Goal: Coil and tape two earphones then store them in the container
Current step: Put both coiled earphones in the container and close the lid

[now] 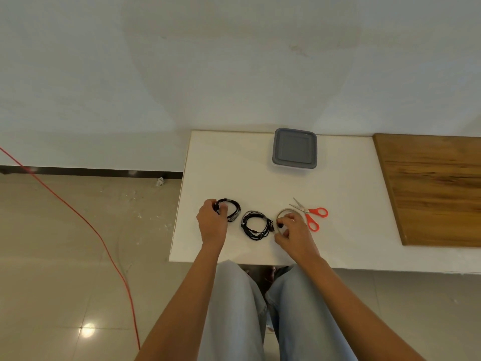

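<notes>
Container [294, 148] sat at the far edge of the white table [234, 165], grey lid on, and nothing was touching it. All the work was on the near side of the container. Left hand [212, 221] was nearer than the container and well off to its left, with fingers curled round the left edge of the first earphone coil [231, 208], a pinch-type hold. The rest of that loop stuck out to the right of the fingers, flat on the table. The second earphone coil [256, 225] lay loose, nearer than the container and slightly left of it, between the two hands, and neither hand touched it. Right hand [295, 234] was almost straight toward the person from the container, its fingers curled down over the tape roll [283, 211] and gripping its near side. Only the far arc of the roll showed past the knuckles. Scissors [311, 213] with orange handles lay just right of the tape roll, blades pointing back toward the container. A wooden board [432, 188] lay right of the container. A red cable [78, 212] ran across the floor, far left of the container.
</notes>
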{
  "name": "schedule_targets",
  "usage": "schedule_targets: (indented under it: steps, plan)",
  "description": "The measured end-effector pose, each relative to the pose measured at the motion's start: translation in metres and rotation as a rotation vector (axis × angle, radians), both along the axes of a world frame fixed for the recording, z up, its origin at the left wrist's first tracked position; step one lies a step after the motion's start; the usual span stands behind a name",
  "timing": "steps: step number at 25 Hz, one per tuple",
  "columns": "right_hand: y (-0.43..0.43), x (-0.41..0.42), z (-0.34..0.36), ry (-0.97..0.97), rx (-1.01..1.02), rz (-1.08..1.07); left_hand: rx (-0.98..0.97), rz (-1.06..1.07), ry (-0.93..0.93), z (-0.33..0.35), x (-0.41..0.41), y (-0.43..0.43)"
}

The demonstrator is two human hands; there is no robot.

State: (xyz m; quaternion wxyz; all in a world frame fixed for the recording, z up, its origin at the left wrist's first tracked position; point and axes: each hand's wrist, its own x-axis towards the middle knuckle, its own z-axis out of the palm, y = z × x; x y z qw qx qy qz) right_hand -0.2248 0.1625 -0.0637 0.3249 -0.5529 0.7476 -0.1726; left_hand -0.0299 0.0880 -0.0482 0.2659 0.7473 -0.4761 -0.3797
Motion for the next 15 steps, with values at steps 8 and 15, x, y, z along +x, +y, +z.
schedule_targets:
  steps: [8,15]
  plan:
    - [0.008,-0.038,0.029,-0.011,-0.385,-0.338,-0.269,-0.520,-0.224,-0.002,-0.031,0.036]
    - [-0.042,-0.093,0.006,0.445,-0.091,-0.162,-0.163,-0.446,-0.099,0.002,-0.040,0.049]
